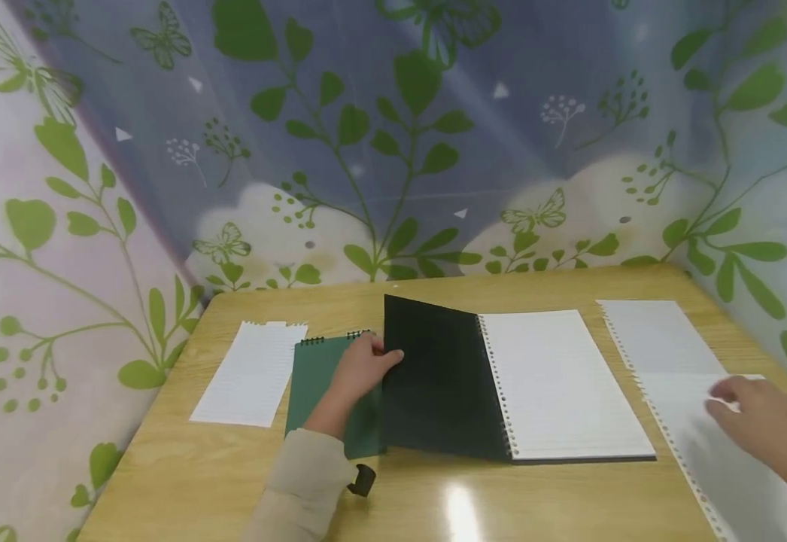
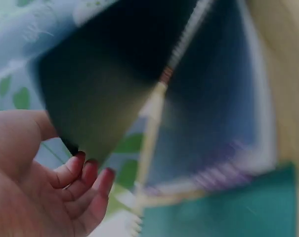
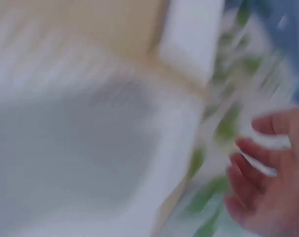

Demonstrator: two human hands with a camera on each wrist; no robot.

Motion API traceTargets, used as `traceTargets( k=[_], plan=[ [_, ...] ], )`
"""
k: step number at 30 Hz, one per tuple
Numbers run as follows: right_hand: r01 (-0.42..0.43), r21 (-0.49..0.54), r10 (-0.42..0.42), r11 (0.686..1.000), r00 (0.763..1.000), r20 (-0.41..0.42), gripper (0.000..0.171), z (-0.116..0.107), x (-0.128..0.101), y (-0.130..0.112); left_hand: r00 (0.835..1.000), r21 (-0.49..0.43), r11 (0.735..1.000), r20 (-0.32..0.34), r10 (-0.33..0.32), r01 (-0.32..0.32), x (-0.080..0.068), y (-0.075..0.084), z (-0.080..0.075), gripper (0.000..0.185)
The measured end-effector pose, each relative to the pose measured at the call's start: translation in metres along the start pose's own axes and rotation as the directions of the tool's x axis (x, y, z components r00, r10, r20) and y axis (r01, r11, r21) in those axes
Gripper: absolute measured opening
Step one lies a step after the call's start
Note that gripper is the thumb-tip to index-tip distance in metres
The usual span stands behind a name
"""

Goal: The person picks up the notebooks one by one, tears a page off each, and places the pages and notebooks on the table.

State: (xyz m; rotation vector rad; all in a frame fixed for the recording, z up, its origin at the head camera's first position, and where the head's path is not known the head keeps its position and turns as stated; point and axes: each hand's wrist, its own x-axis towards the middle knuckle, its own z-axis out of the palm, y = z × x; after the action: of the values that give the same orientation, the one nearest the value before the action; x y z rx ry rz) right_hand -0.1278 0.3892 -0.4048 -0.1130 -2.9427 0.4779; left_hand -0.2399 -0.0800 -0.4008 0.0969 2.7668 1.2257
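Note:
A spiral-bound notebook lies spread on the table, its black cover [image 1: 441, 384] raised at the left and a white lined page [image 1: 556, 391] on the right. My left hand [image 1: 360, 366] pinches the cover's outer edge; in the left wrist view that hand [image 2: 50, 182] grips near a corner of the black cover [image 2: 95, 84]. Over a loose white sheet [image 1: 718, 452] on the right hovers my right hand [image 1: 766, 421], fingers loosely bent and holding nothing. The right wrist view is blurred, with the right hand [image 3: 273, 173] beside a pale sheet [image 3: 65, 163].
Partly behind my left arm lies a green spiral notepad [image 1: 315, 376]. A torn lined sheet [image 1: 251, 376] is at the far left of the wooden table [image 1: 163, 467]. Another perforated sheet [image 1: 664, 339] lies at the back right. Patterned fabric [image 1: 393, 150] surrounds the table.

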Motion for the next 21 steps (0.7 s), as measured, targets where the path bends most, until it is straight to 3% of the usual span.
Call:
traceTargets(
  k=[2, 5, 8, 10, 13, 17, 21],
  plan=[
    [0.135, 0.091, -0.146, 0.987, 0.980, 0.132, 0.029, -0.002, 0.012, -0.040, 0.999, -0.073, 0.996, 0.018, 0.047, -0.046, -0.001, 0.013, -0.003, 0.039],
    [0.259, 0.280, -0.319, 0.924, 0.927, 0.195, 0.031, -0.004, 0.026, -0.103, 0.995, -0.181, 0.980, 0.041, 0.091, -0.082, -0.003, 0.035, -0.001, 0.044],
    [0.260, 0.435, -0.395, 0.862, 0.883, 0.255, 0.041, -0.010, 0.039, -0.157, 0.985, -0.292, 0.947, 0.058, 0.161, -0.138, -0.004, 0.056, 0.008, 0.049],
    [0.208, 0.513, -0.399, 0.833, 0.868, 0.296, 0.051, -0.014, 0.049, -0.183, 0.966, -0.360, 0.910, 0.073, 0.246, -0.205, -0.004, 0.069, 0.018, 0.053],
    [0.079, 0.570, -0.334, 0.818, 0.872, 0.358, 0.065, -0.020, 0.061, -0.210, 0.913, -0.416, 0.858, 0.136, 0.386, -0.301, -0.006, 0.085, 0.033, 0.062],
    [-0.002, 0.552, -0.238, 0.834, 0.901, 0.362, 0.072, -0.024, 0.070, -0.223, 0.853, -0.357, 0.867, 0.265, 0.450, -0.346, -0.010, 0.097, 0.049, 0.067],
    [0.007, 0.486, -0.176, 0.874, 0.936, 0.303, 0.064, -0.023, 0.072, -0.223, 0.804, -0.273, 0.871, 0.346, 0.484, -0.408, -0.013, 0.098, 0.058, 0.066]
  ],
)
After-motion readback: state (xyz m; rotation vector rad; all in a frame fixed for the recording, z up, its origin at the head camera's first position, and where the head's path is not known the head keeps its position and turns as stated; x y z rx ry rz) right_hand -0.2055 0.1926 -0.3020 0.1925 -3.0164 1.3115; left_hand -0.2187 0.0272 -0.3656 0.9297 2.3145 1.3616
